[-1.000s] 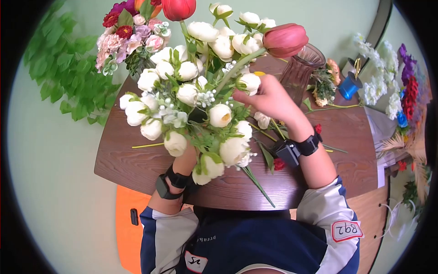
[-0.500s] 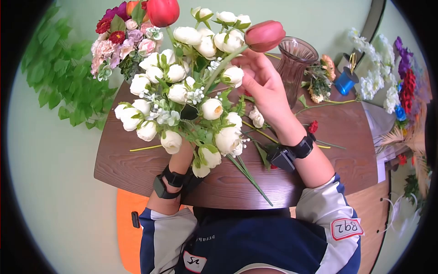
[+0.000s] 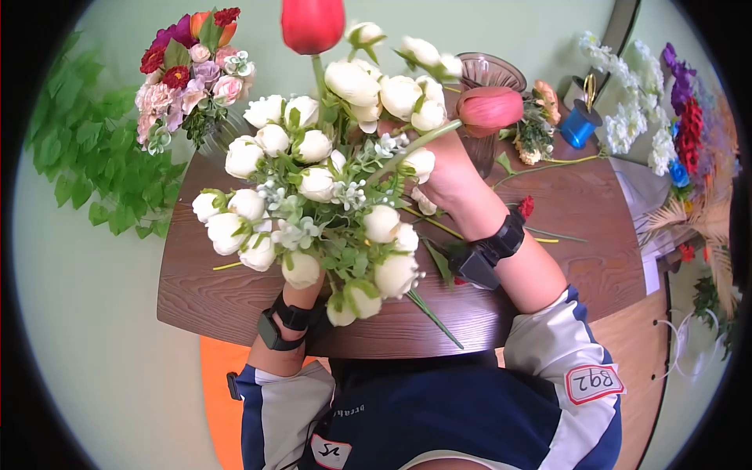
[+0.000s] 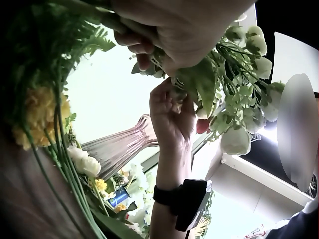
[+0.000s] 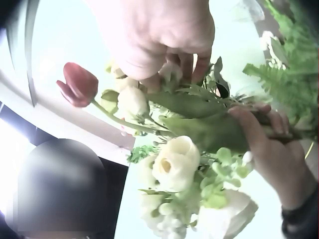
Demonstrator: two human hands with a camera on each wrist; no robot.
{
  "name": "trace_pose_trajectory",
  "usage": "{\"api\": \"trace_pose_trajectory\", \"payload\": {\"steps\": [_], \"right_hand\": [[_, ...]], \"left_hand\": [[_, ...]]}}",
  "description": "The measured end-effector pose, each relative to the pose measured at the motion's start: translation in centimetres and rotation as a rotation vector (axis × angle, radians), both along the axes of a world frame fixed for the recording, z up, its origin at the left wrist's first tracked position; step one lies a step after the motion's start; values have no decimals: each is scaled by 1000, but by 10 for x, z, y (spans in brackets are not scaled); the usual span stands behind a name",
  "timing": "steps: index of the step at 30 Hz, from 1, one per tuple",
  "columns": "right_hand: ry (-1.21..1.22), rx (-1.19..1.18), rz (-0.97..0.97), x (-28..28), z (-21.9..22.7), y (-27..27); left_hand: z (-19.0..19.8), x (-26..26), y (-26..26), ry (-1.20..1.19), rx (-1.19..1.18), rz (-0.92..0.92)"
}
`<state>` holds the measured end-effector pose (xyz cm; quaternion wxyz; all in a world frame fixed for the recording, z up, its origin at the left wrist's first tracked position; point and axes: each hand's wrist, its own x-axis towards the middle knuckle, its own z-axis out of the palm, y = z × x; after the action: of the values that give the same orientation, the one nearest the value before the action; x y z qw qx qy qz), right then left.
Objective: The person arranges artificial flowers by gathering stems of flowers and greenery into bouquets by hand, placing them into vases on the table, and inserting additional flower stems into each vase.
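Observation:
A bouquet of white ranunculus-like flowers with greenery fills the middle of the head view. One red tulip rises at its far side; a pinkish-red tulip leans out right. Beneath the blooms, my left hand grips the gathered stems, its fingers curled round them; in the head view the flowers hide it. My right hand reaches in from the right, partly behind white blooms. In the right wrist view, its thumb and fingers close about a small white flower beside broad green leaves.
Behind the right hand stands a purplish glass vase. Cut stems and a small red flower lie on the wooden table. A blue ribbon spool and peach flowers are back right; a mixed bouquet stands back left.
The right hand drew back right with its fingers spread, then reached in again among the white blooms. The bouquet tilted, and the pinkish-red tulip swung lower and to the right.

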<state>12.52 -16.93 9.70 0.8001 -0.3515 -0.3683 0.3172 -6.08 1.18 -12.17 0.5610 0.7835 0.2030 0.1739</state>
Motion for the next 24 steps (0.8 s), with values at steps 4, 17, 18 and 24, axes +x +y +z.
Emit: {"api": "trace_pose_trajectory", "payload": {"steps": [4,17,18,24], "right_hand": [[-124,-36,-88,2,-2,3],[-269,-251,-41,15,-6,4],[-280,-276,-45,14,-6,4],[-433,-371,-87,16,18,-14]], "left_hand": [[-1,-17,2,78,59,46],[19,18,66,-499,-370,-190],[19,22,74,-520,-375,-211],[13,-22,116,-649,-399,-342]]}}
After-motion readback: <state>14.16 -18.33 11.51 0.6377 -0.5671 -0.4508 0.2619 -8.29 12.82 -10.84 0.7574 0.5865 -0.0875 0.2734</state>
